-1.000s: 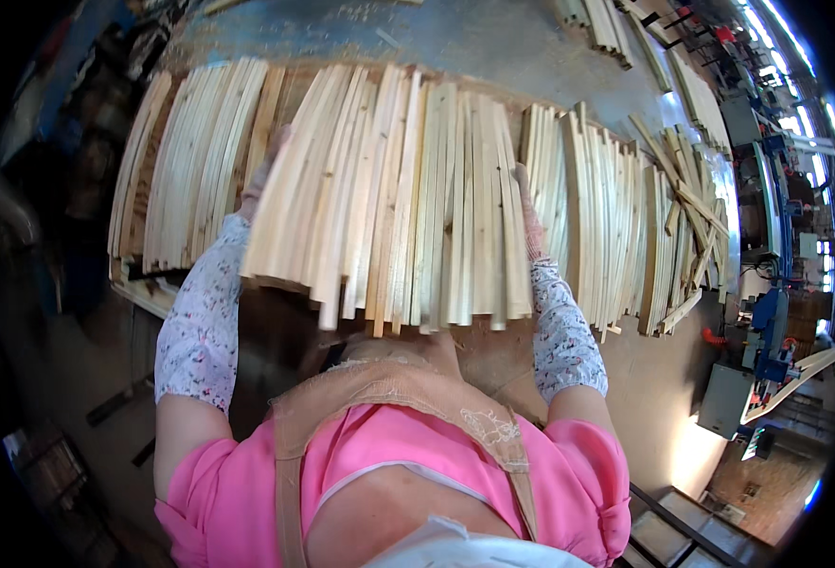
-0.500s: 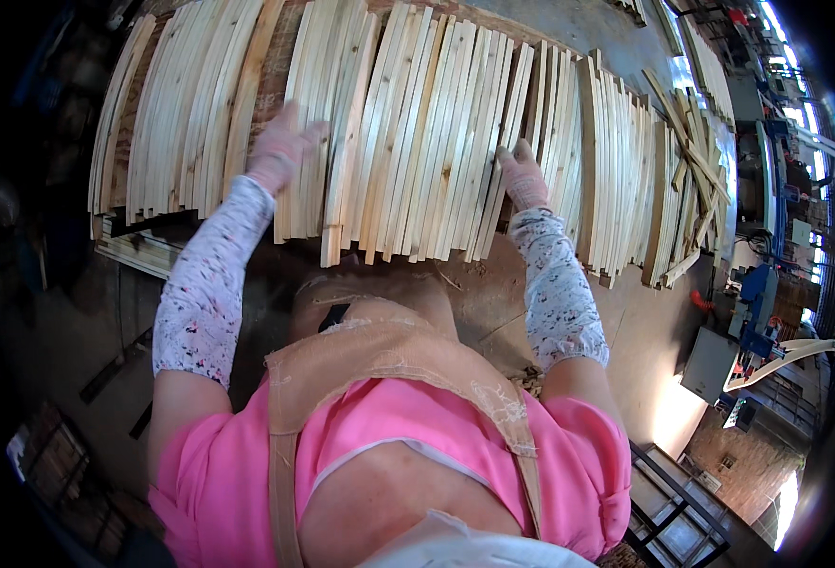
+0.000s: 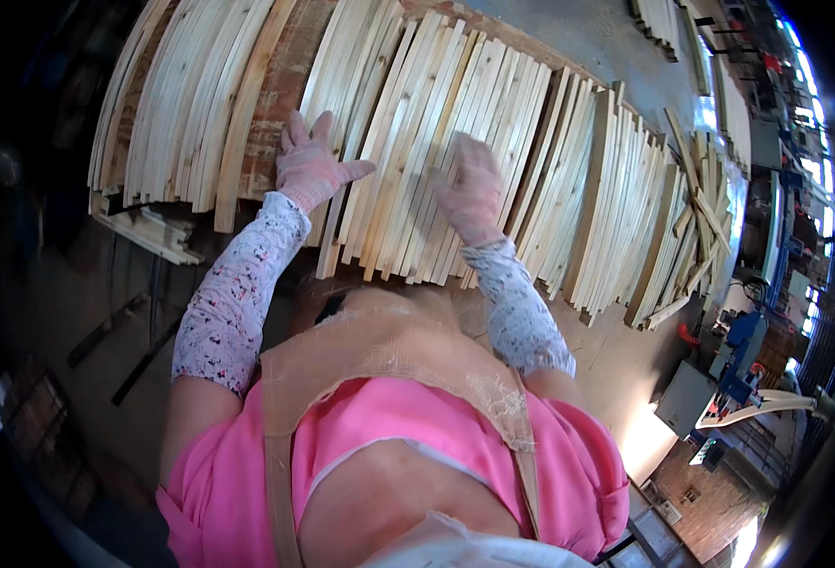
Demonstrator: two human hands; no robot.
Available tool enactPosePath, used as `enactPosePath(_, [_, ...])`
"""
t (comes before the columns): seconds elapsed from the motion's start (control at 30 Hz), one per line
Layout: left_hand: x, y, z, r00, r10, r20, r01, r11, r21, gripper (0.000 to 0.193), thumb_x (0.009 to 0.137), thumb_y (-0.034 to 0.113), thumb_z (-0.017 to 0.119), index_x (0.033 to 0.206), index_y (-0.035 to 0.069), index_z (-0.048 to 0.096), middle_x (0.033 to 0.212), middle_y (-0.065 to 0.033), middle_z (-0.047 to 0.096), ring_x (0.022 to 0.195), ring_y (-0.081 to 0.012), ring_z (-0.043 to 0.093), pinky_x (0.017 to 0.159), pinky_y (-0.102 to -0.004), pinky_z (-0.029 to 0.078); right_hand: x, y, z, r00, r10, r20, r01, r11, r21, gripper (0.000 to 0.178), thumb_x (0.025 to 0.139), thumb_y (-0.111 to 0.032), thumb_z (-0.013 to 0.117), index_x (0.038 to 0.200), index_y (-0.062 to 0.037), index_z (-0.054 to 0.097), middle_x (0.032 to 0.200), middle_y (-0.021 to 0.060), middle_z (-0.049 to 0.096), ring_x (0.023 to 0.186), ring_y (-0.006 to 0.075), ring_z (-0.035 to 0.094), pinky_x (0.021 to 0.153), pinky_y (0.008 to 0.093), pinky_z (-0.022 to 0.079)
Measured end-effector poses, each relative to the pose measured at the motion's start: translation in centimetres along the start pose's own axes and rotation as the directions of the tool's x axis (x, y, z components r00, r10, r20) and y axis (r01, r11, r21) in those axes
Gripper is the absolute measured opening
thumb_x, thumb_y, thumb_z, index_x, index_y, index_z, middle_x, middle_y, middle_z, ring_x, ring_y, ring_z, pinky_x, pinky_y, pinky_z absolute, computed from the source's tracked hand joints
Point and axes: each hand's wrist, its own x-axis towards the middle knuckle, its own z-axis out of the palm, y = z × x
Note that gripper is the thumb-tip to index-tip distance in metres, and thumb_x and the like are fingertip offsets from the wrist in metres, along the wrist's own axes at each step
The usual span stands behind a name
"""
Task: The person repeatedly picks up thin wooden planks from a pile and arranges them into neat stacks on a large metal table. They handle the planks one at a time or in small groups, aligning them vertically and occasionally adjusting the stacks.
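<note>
Worn reddish-brown wooden tabletop showed beside long, pale, straight wooden strips lying side by side before the person. Over their left part the left hand spread wide; the blurred right hand stretched empty above the middle, contact unclear.

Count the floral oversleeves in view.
2: the left-arm oversleeve and the right-arm oversleeve, one on each side of the tan apron, cuffs pointing toward the pale wooden strips. No others show.
</note>
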Motion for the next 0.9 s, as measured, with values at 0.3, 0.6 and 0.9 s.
enactPosePath(0.3, [-0.6,2.6,2.2,0.991,-0.117,-0.068,0.131,0.955,0.265,0.119,0.084,0.074,0.074,0.173,0.017,0.020,0.178,-0.0227,0.010,0.163,-0.0502,0.007,0.128,-0.0691,0.013,6.8,2.1,0.5,0.971,-0.221,0.091,0.229,0.969,-0.088,0.063,0.093,-0.041,0.071,0.148,-0.0128,0.061,0.149,0.0149,0.062,0.146,0.0404,0.049,0.125,0.0534,0.034])
enactPosePath(0.6, [0.3,0.2,6.9,0.958,-0.019,-0.285,0.132,0.915,0.380,0.104,0.090,0.081,0.054,0.171,0.019,0.031,0.177,-0.0197,0.023,0.163,-0.0475,0.012,0.128,-0.0652,0.011,23.4,7.5,-1.8,0.972,-0.232,0.025,0.222,0.885,-0.409,0.059,0.100,-0.050,0.063,0.148,-0.0147,0.058,0.150,0.0128,0.063,0.146,0.0365,0.050,0.123,0.0525,0.036])
enactPosePath(0.9, [2.1,2.8,2.1,0.937,0.238,-0.255,-0.118,0.904,0.411,0.087,0.096,0.066,0.060,0.165,0.016,0.042,0.171,-0.0209,0.033,0.160,-0.0475,0.020,0.127,-0.0679,0.011,27.9,5.7,-6.4,0.971,-0.106,0.216,0.162,0.952,-0.261,0.060,0.104,-0.063,0.051,0.137,-0.0193,0.075,0.154,0.0082,0.063,0.149,0.0352,0.047,0.124,0.0495,0.037])
